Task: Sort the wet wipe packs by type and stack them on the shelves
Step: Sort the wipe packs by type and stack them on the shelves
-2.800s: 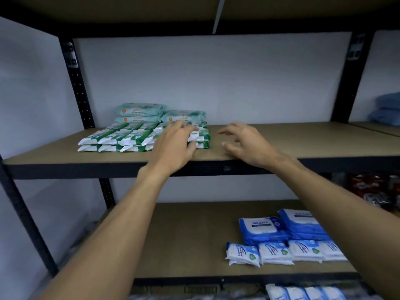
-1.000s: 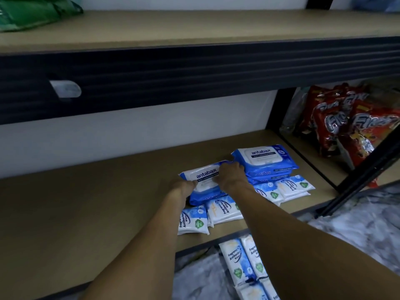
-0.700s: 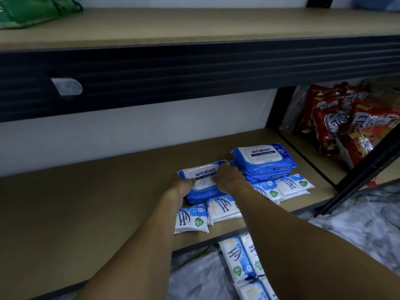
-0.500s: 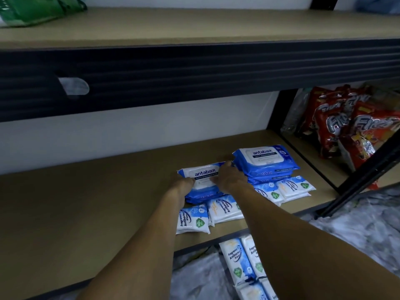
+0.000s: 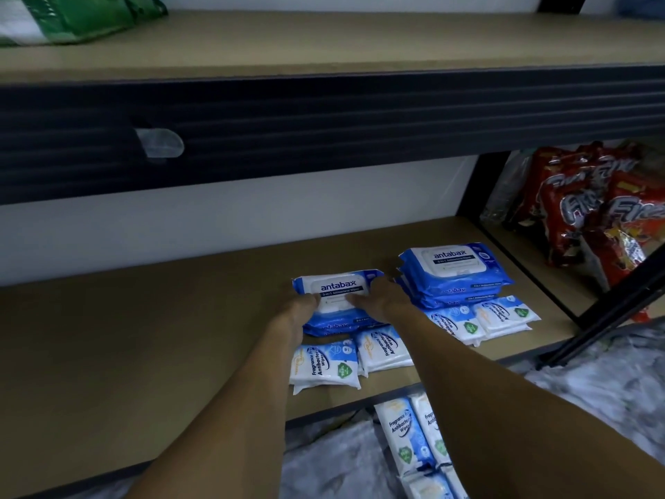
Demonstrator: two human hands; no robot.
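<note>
Here, both hands meet on one blue pack (image 5: 338, 287) of wipes, the top one of a short pile on the lower shelf (image 5: 144, 336). The left hand (image 5: 300, 313) grips its left edge with curled fingers, and the right hand (image 5: 383, 298) holds its right side. The pack lies flat with its label up, and more blue packs lie under it. Just to the right stands a second pile of blue packs (image 5: 457, 273), a little taller; whether the two piles touch is hard to tell.

In front of both piles, along the shelf's front edge, small white packs (image 5: 325, 367) lie side by side in a row. The right forearm crosses over part of this row. Below the shelf edge, on grey mottled ground (image 5: 619, 361), lie more white packs (image 5: 408, 437) of the same kind.

On the upper shelf (image 5: 360, 41), at the far left, sits a green pack (image 5: 75, 16), cut off by the frame. A clear tab (image 5: 160, 145) sticks to that shelf's dark front beam. In the next bay to the right are red snack bags (image 5: 575, 210).
</note>
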